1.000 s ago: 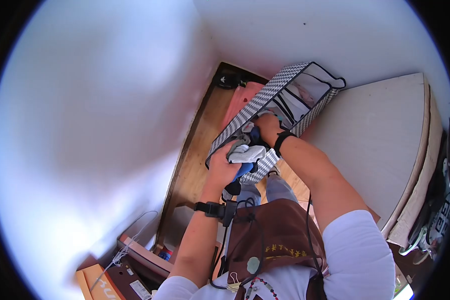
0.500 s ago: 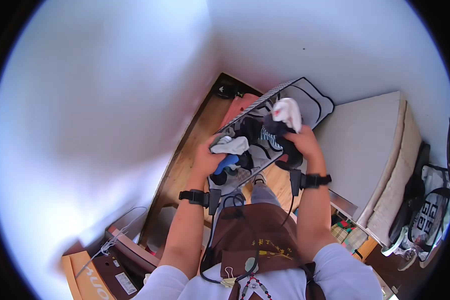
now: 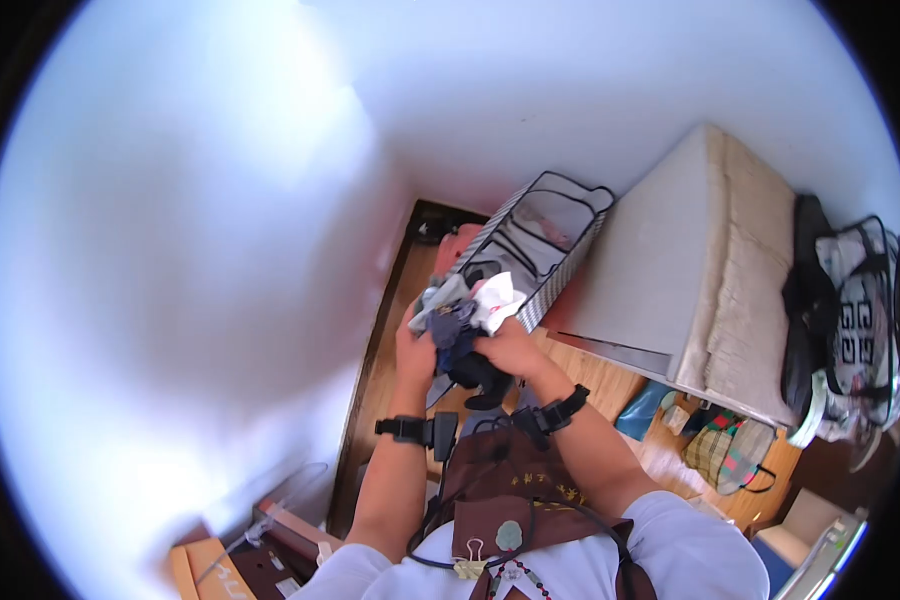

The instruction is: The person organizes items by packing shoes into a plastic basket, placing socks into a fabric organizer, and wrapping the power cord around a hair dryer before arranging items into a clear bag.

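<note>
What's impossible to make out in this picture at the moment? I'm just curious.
All in the head view:
- Fingertips of the left hand and right hand: mostly hidden by the bundled cloth pieces.
- How many pieces are bundled: they overlap.
- Near end of the patterned box: covered by the bundle and hands.
- Yellow lettering on the brown garment: too small to read.
- Orange box: cut off by the bottom edge.
</note>
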Motion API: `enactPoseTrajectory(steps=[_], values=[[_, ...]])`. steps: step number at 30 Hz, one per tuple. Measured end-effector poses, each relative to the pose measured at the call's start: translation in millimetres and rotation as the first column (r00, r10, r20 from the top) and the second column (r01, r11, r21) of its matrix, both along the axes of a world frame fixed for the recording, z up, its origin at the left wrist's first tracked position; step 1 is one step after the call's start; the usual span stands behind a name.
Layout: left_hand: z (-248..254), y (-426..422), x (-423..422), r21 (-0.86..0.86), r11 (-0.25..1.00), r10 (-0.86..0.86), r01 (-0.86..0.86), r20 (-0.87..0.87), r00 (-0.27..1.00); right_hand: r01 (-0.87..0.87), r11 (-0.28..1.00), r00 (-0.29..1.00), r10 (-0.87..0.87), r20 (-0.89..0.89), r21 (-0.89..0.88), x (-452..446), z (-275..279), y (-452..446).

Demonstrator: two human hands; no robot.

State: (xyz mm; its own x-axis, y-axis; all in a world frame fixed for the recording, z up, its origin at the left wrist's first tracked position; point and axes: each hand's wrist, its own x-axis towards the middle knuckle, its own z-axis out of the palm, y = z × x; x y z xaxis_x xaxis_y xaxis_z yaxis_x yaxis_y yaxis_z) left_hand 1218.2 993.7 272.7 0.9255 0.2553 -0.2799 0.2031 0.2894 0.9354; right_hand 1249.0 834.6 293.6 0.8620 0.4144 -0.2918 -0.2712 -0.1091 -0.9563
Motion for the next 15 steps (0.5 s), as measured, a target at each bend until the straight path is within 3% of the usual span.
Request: enactPoseTrajectory(steps=[1,2,3,4,5,6,7,8,10,13,15], values=[[3,1,-5,-0.131,0.991,0.002,-0.002,-0.001,1.0,-0.004,0.999,0.997,0.001,0.076,0.039,-1,-30,5],[0,3,-14,-0.181,0.982,-0.043,0.052,0.052,0.998,0.069,0.995,0.994,-0.062,0.093,-0.077,-4,-24,9],[9,6,-14,-0.091,0.982,-0.155,0.164,0.103,0.983,0.067,0.987,0.997,-0.062,0.037,-0.145,-3,-4,11],[33,-2,-19,-0.289,0.948,-0.116,0.132,0.075,0.99,0.012,0.966,0.999,0.003,0.055,-0.259,-4,-34,21],[28,6,-20,-0.086,0.97,-0.213,0.228,0.152,0.965,0.043,0.945,0.99,0.002,0.138,-0.323,-3,30,12],[35,6,-16,-0.034,0.955,-0.281,0.295,0.218,0.935,0.044,0.93,0.983,0.026,0.183,-0.365,0,-7,25],[51,5,-17,-0.05,0.954,-0.275,0.294,0.232,0.933,-0.029,0.91,0.984,0.099,0.15,-0.413,2,34,19],[49,4,-14,-0.06,0.969,-0.22,0.239,0.218,0.951,-0.015,0.895,0.96,0.138,0.244,-0.447,-1,78,11],[37,17,-8,0.133,0.973,-0.219,0.186,0.312,0.924,0.037,0.92,0.813,0.2,0.547,-0.39,-3,83,28],[52,13,-9,-0.002,0.987,-0.152,0.158,0.264,0.952,-0.079,0.917,0.783,0.299,0.545,-0.391,-1,121,20],[67,6,-9,-0.018,0.989,-0.137,0.147,0.256,0.957,-0.11,0.935,0.737,0.304,0.604,-0.337,2,112,19]])
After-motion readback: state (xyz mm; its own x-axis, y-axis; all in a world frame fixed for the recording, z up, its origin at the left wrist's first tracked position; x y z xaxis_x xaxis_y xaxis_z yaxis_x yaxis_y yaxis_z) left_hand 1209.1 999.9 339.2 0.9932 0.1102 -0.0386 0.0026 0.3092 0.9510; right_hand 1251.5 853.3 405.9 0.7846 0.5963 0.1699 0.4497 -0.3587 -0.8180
